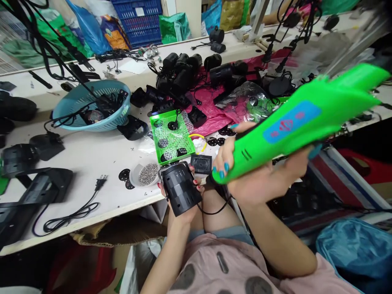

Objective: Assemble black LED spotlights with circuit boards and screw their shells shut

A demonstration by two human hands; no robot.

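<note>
My left hand point(187, 216) is wrapped round a black cylindrical lamp housing point(180, 190), held tilted above my lap at the table edge. A black cord point(214, 213) curves beside it. In my right hand point(257, 185) is a bright green electric screwdriver point(288, 122) with a blue label, its narrow end pointing toward the housing's right side. Whether its bit touches the housing cannot be made out. Just beyond the housing are a small bowl point(132, 176) of tiny metal screws point(149, 174) and a black square part point(201, 164).
A green basket point(155, 145) holds black discs. Left of it stands a blue colander point(92, 126) with cords and parts. Black housings point(180, 71) pile up behind on pink plastic point(208, 118). A plugged cord point(82, 212) and black lamps point(43, 185) lie at left.
</note>
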